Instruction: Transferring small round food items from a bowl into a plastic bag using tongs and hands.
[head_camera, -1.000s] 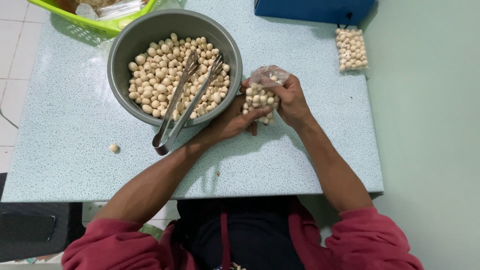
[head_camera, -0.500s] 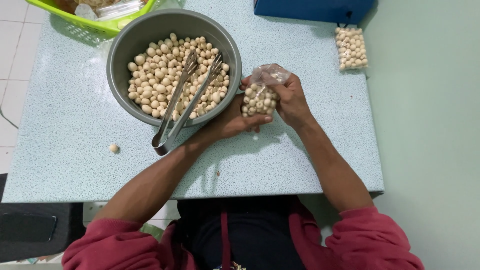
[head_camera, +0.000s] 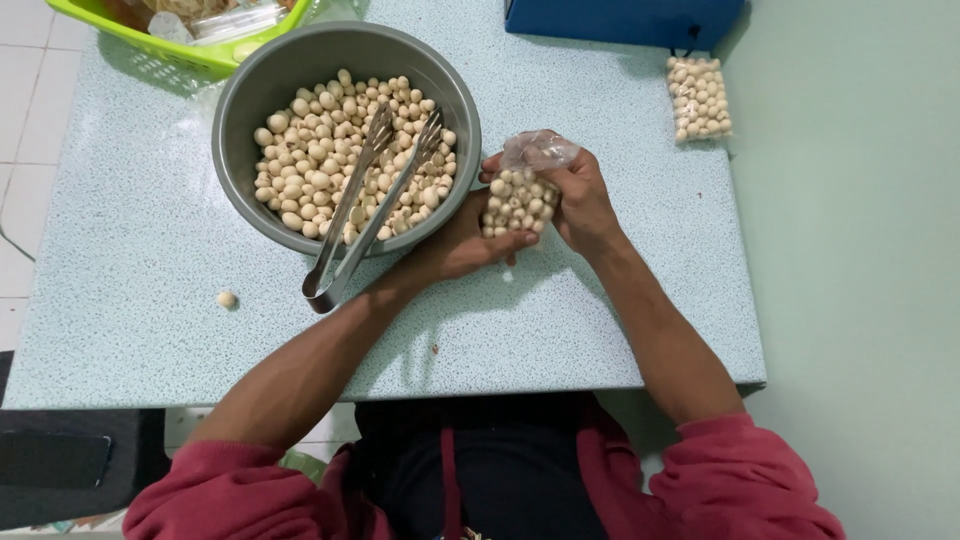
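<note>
Stray ball (head_camera: 228, 299): one pale ball lies alone on my speckled table (head_camera: 120, 250), far left.
Bowl (head_camera: 245, 100): grey, full of pale round balls, metal tongs (head_camera: 365, 205) leaning over its near rim.
Left hand (head_camera: 468, 240): I cup it under the small clear bag (head_camera: 518, 198).
Bag: filled with balls, held between both hands, just right of the bowl.
Right hand (head_camera: 580, 205): I pinch the bag's gathered neck.
Sealed packet (head_camera: 699, 97): lies far right.

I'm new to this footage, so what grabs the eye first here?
A grey bowl heaped with pale round balls sits at the table's top centre, metal tongs leaning across its rim. Just right of it, the left hand and right hand grip a small clear bag of the same balls. A sealed packet lies at the far right.
</note>
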